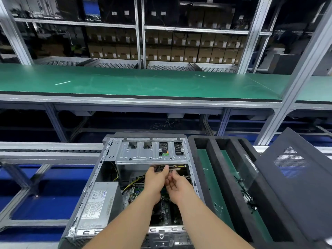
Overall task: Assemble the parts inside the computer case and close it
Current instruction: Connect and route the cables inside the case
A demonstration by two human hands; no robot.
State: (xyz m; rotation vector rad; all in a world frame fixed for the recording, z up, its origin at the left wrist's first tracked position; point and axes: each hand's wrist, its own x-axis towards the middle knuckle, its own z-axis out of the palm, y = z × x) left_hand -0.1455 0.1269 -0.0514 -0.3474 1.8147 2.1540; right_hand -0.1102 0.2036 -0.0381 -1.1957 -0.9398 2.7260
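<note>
Case (111, 150) open, grey, left hand (155, 178) gripping card (179, 166)

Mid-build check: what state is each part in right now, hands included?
computer case: open, side uncovered.
side panel: off, leaning at the right.
power supply: seated in near left corner.
drive cage: in place across far end.
card: under the cage, pinched by left hand.
right hand: fingers curled beside card; grip unclear.

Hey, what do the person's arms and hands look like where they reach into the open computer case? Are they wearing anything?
The left forearm and right forearm are bare, with no sleeves in view. The left hand and right hand have no gloves. No watch, wrist strap, cable or ring shows on the wrists or fingers.
</note>
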